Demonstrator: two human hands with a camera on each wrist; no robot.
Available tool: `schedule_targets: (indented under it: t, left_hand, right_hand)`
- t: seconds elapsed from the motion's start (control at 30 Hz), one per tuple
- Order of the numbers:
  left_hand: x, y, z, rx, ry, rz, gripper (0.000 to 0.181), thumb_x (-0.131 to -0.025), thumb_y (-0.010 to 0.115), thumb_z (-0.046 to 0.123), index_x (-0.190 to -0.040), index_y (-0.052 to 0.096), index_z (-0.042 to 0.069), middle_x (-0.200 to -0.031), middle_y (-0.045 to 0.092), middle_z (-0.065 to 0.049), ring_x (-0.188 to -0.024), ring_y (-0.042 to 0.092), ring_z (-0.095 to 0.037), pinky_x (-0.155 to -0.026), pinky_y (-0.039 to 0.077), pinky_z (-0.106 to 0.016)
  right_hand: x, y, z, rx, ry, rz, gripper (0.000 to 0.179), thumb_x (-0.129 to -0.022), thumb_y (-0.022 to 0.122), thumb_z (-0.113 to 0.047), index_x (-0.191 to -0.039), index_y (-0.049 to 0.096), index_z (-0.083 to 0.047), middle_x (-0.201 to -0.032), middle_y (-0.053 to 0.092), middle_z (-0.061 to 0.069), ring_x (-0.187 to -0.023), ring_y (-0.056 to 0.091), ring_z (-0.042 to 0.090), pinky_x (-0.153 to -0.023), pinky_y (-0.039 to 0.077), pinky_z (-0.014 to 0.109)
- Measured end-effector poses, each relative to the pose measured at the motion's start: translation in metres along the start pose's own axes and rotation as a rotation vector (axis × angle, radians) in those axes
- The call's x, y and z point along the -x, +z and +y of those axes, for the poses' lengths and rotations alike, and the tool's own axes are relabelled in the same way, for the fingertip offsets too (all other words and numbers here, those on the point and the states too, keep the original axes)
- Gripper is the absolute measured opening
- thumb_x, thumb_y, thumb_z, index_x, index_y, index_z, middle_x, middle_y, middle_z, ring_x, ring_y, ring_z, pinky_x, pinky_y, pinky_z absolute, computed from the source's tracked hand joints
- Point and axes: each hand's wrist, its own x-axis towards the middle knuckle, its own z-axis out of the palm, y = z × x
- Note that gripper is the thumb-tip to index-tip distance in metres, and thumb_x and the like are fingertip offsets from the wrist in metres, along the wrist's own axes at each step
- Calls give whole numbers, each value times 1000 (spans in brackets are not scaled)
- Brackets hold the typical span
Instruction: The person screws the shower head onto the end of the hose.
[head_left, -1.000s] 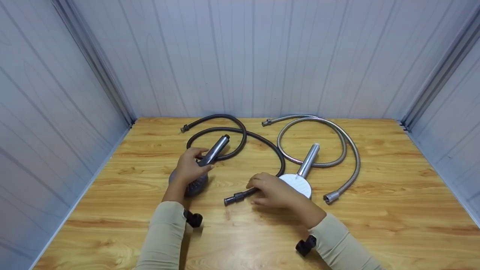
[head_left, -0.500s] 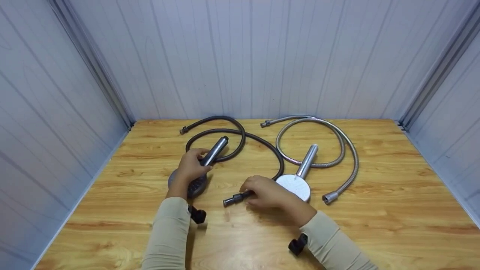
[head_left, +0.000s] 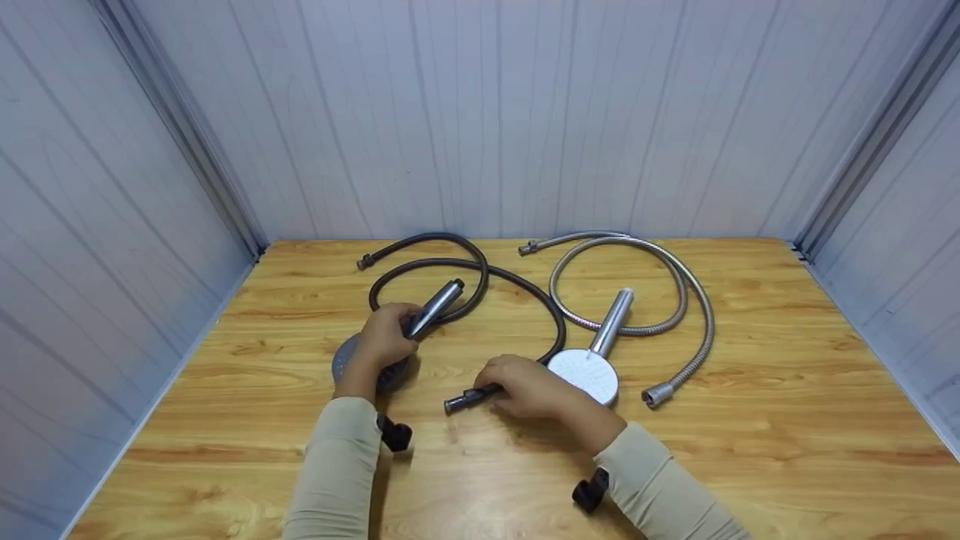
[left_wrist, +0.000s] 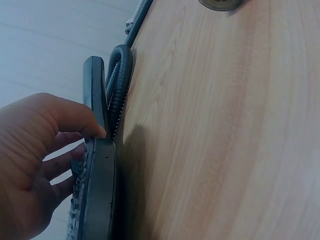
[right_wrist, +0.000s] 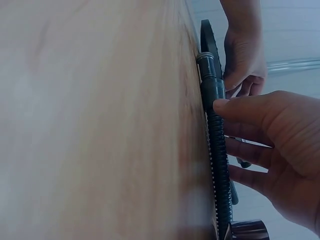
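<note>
Head view, at far left: what does the left hand [head_left: 381, 343] have hold of?

The neck of a dark shower head [head_left: 442, 299]. Fingers and thumb are curled round it; the spray disc shows partly behind the wrist, and the handle slants away toward the back wall [head_left: 495, 120]. In the left wrist view, the thumb presses on the neck.

And next to the right?

A dark hose [head_left: 562, 328], looped on the wooden table [head_left: 787, 352], one end near the back wall, the other reaching toward the person. Near this closer end, just behind the fitting [head_left: 462, 402], the right hand [head_left: 525, 386] pinches it. The right wrist view shows the thumb on one side and fingers on the other, with only the hose's thickness between.

What lies beyond the right hand?

A white-faced shower head [head_left: 583, 375], disc just beside that hand, its silver handle overlapping a loop of silver hose [head_left: 711, 326]. At far right, that hose's wider connector [head_left: 658, 394] points toward the person, apart from both hands.
</note>
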Motion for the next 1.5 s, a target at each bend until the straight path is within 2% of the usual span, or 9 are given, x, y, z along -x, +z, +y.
schedule_targets:
  t: [0.23,0.5,0.73,0.93,1.03,1.17,1.5]
  left_hand:
    - [3,-3,-2,4,-8,-28,57,-70,72,-6,-126,64,2,-115,66,-12,-98,59,-25,-84,49,-42]
    - [4,-3,-12,17,-22,-41,61,-69,73,-4,-128,63,5,-119,65,-14,-107,60,-28,-88,48,-43]
    - [8,-5,-18,19,-43,-44,62,-71,80,1,-131,62,6,-117,64,-14,-105,60,-30,-88,48,-45]
    - [11,-8,-21,-3,-69,-65,65,-74,81,6,-135,58,8,-118,63,-16,-104,61,-32,-87,48,-47]
    - [12,-9,-21,-1,-96,-75,64,-76,80,8,-136,58,10,-120,64,-16,-106,60,-32,-89,48,-47]
    - [13,-10,-20,10,-103,-85,63,-77,79,7,-136,58,11,-120,63,-17,-107,59,-33,-89,47,-48]
    - [17,-12,-19,48,-93,-56,62,-76,78,6,-136,59,9,-118,64,-18,-104,61,-33,-86,49,-47]
  right_hand:
    - [-3,3,1,-20,17,-13,25,-85,71,-7,-109,69,-5,-103,66,7,-98,62,23,-89,48,35]
    - [-8,6,2,-47,-8,-13,24,-83,72,-5,-107,70,-3,-102,68,8,-97,62,24,-89,48,36]
    - [-14,8,0,-45,-15,-33,24,-84,72,-5,-108,71,-2,-103,68,9,-98,62,23,-91,47,35]
    - [-17,9,-3,-43,-2,-44,24,-84,71,-4,-108,71,-2,-101,67,9,-96,61,23,-90,47,36]
    - [-18,9,-3,-64,22,-49,23,-86,70,-3,-109,71,-2,-101,65,9,-95,60,22,-88,48,34]
    - [-17,9,-1,-114,44,-53,22,-89,66,-2,-110,69,-2,-103,62,9,-95,59,20,-87,48,33]
    - [-13,4,0,-199,-2,-44,21,-92,60,-2,-112,65,-2,-104,62,9,-96,57,20,-87,47,34]
